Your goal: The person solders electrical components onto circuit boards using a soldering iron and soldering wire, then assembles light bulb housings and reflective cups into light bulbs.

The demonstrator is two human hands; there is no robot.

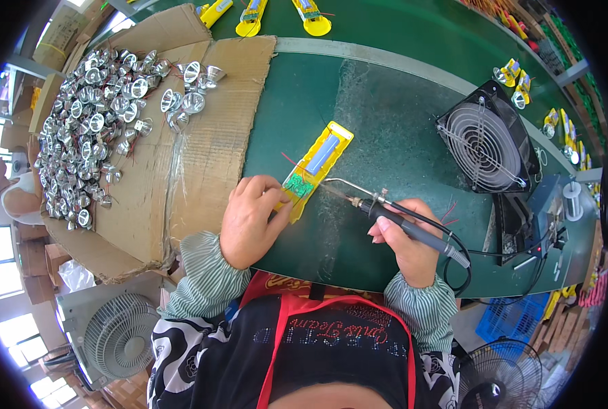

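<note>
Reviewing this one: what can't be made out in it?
In the head view:
Part of the lower end of the yellow casing: hidden by the left hand.
Whether the tip of the soldering iron touches the green board: too small.
Black fan, lower right: cut off by the bottom edge.

Looks like a factory workshop tbh. Has a green workbench [399, 109], a soldering iron [423, 236] near centre, silvery reflector cups [89, 129] heaped on cardboard [225, 102] upper left, plus open yellow units [310, 15] along the top edge.

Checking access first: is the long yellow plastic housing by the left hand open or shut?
The housing is open: its blue cylindrical battery and green circuit board lie exposed.
</note>
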